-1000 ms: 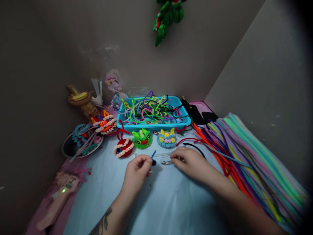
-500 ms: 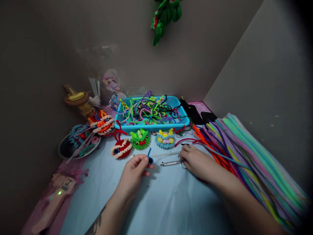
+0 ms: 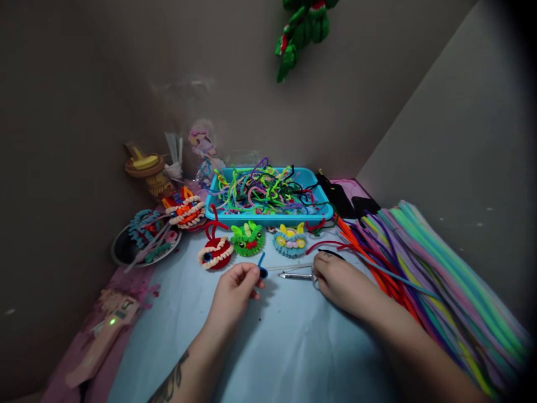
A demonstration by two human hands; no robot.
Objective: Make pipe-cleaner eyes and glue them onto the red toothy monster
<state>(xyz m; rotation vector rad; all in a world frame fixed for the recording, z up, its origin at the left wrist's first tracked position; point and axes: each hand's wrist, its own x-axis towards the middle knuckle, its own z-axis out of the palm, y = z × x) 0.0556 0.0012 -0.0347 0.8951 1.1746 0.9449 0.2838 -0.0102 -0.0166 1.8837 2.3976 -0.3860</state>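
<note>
I have the left hand [image 3: 240, 281] pinching a small blue coil [image 3: 263, 272], its tail [image 3: 262, 258] pointing up; apart from it, the right hand [image 3: 339, 277] grips scissors [image 3: 297, 276] lengthwise across the blue cloth [image 3: 277, 341], tips aimed at the coil

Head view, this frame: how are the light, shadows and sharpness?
Head view: dim light, with the gray wall darkening to black toward the upper right; head view: a soft shadow on the blue cloth near the left hand; head view: the bundled fuzzy stems blur toward the right edge, while the green figure looks sharper.
</note>
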